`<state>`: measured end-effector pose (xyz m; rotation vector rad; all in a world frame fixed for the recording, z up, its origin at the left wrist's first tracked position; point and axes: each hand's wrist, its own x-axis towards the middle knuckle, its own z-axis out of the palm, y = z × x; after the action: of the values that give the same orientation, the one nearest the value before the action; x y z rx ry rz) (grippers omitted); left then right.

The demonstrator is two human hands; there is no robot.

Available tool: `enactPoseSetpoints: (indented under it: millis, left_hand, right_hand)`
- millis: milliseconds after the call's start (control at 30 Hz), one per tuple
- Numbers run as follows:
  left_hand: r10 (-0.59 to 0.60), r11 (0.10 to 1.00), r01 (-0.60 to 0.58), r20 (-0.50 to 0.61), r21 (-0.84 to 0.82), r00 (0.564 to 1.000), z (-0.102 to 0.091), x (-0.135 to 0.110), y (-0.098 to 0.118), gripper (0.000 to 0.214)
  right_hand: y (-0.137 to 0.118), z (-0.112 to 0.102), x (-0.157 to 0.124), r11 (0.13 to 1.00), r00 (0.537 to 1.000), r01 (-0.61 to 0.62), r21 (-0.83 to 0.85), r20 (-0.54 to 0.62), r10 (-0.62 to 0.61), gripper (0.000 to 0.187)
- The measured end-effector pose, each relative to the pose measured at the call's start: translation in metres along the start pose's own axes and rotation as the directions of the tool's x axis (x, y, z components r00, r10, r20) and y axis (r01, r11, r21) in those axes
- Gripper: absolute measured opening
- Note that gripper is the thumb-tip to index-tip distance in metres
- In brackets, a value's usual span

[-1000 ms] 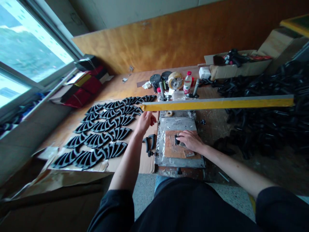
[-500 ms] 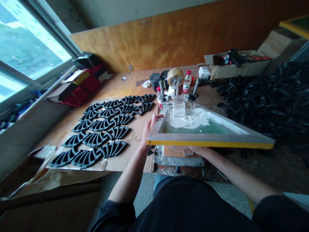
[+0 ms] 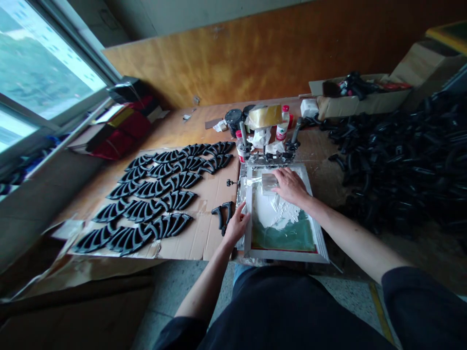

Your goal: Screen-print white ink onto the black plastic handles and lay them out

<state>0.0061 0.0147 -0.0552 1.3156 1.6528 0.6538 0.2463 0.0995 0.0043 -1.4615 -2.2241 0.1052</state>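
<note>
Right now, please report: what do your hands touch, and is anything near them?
Right hand on flat scraper. Left hand at silk-screen frame edge. White ink on mesh. Black curved parts beside left hand.

Big window (image 3: 47, 58) along the left of the view, aluminium frame (image 3: 75, 54), grey daylight coming in w/ blurry green outside – the only obvious light source, room's fairly dim otherwise. Under it a grey concrete ledge (image 3: 40, 204) w/ red folders (image 3: 120, 129) piled at the far end. Back wall's a varnished orange-brown plywood panel (image 3: 226, 63), pale green-grey wall (image 3: 189, 12) above. Long wooden workbench (image 3: 175, 129) runs btwn window and panel – speckled terrazzo floor (image 3: 175, 296) below, yellow floor stripe (image 3: 379, 306) at lower right.
</note>
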Motion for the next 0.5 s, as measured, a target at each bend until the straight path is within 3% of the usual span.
enactPoseSetpoints:
  millis: [67, 133, 233, 333, 400, 500]
  left_hand:
    - [0.007, 1.0, -0.007, 0.003, 0.0, 1.0, 0.0, 0.002, -0.002, 0.057]
    - [0.011, 1.0, -0.011, 0.006, -0.002, 1.0, 0.0, 0.003, -0.005, 0.055]
    - [0.023, 1.0, -0.022, 0.008, -0.005, 1.0, 0.0, 0.003, -0.009, 0.053]
    - [0.023, 1.0, -0.023, 0.003, -0.008, 1.0, 0.0, 0.004, -0.009, 0.052]
    - [0.017, 1.0, -0.017, 0.006, -0.016, 1.0, -0.001, 0.004, -0.007, 0.053]
    - [0.022, 0.998, -0.02, 0.035, -0.055, 0.999, -0.003, 0.002, -0.005, 0.056]
  right_hand:
    - [-0.014, 0.007, -0.009, 1.0, 0.987, 0.0, -0.01, 0.158, 0.001, 0.017]
    - [-0.017, 0.009, -0.03, 0.996, 0.965, 0.092, 0.008, 0.246, -0.091, 0.008]
    - [-0.012, 0.0, -0.059, 0.938, 0.889, 0.319, 0.137, 0.299, -0.346, 0.022]
    - [-0.006, -0.011, -0.063, 0.887, 0.816, 0.381, 0.262, 0.356, -0.456, 0.028]
    - [-0.005, -0.012, -0.059, 0.911, 0.846, 0.322, 0.259, 0.352, -0.4, 0.024]
    - [-0.008, -0.002, -0.064, 0.939, 0.929, 0.268, 0.213, 0.203, -0.311, 0.027]
